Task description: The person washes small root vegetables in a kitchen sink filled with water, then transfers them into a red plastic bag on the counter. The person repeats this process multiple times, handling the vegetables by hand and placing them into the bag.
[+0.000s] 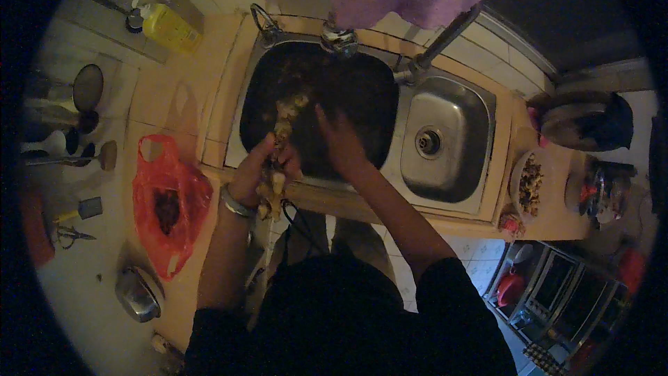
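From where I stand, the left hand (252, 170) is closed around a knobbly, pale brown root clump (284, 122), which looks like ginger or galangal. It tilts over the near left part of the large left basin (376, 139), one part poking out above the fist, another hanging below it. The right hand (343, 146) is open over the same basin, fingers stretched, apart from the root and seemingly holding nothing. I'd judge the handling of this piece unfinished, since it is in the grip, not set down; how clean it is, I can't tell (the light is dim). Off right, a bowl (518, 188) holds small brownish pieces, perhaps finished work, perhaps unrelated. The red plastic bag (147, 191) on the left has something dark inside; whether more roots remain there is unclear.
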Demonstrator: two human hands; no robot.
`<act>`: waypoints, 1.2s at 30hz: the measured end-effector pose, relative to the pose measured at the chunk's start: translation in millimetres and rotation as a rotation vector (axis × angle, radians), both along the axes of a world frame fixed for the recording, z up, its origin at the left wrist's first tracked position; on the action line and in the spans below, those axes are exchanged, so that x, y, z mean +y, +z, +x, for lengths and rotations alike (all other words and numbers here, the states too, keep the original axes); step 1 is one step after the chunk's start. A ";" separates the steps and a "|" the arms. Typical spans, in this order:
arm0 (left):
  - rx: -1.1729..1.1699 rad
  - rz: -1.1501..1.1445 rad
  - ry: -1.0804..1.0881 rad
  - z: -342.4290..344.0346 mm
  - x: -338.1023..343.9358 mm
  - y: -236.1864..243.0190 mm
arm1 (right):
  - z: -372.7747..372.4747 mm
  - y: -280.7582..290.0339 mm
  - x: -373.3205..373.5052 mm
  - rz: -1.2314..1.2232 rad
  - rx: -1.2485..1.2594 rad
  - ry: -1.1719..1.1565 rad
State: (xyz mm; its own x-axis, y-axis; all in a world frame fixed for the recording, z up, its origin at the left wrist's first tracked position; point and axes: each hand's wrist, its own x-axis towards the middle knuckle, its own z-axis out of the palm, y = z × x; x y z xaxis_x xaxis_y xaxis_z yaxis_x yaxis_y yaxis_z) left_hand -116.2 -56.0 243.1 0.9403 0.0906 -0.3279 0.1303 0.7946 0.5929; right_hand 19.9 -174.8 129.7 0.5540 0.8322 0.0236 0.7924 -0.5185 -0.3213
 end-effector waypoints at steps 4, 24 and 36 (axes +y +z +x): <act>0.428 0.522 0.083 12.8 -11.2 -7.5 | 1.8 23.9 -24.1 0.229 0.025 -0.055; -0.741 1.645 -0.613 316.9 -438.2 10.1 | -22.5 94.1 -471.2 0.469 0.085 -1.251; -0.779 1.797 -0.511 350.4 -478.1 -50.1 | -61.9 98.1 -525.2 0.419 0.060 -1.464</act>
State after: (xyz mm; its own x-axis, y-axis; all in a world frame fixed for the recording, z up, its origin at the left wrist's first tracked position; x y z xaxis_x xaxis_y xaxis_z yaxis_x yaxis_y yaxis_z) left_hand 234.2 -534.2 193.0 0.8493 -0.4796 0.2207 -0.5155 -0.6630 0.5429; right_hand -42.0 -700.0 227.8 0.8678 -0.4934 0.0589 -0.3408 -0.6772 -0.6522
